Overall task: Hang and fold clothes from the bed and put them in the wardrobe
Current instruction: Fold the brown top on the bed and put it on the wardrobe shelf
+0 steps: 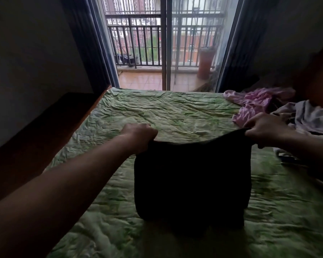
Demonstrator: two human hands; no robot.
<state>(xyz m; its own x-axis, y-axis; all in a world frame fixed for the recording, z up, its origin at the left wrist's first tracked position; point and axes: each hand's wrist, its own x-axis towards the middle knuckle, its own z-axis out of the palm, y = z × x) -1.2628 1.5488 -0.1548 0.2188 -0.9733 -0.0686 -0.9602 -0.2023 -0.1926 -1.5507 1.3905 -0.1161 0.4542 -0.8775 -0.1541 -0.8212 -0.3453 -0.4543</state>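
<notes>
A dark garment (192, 179) hangs in front of me above the green bed (157, 112), held up by its top edge. My left hand (140, 136) grips the garment's upper left corner. My right hand (265, 129) pinches the upper right corner. The cloth's lower part reaches down to the bedspread. Its detail is lost in shadow. A pink garment (257, 103) lies crumpled at the bed's far right. A pale grey-white garment (309, 118) is heaped just behind my right hand.
A dark wooden bed frame (45, 131) runs along the left side by the wall. Beyond the bed, glass doors (164, 53) with dark curtains open on a railed balcony holding an orange pot (205, 64). No wardrobe is in view.
</notes>
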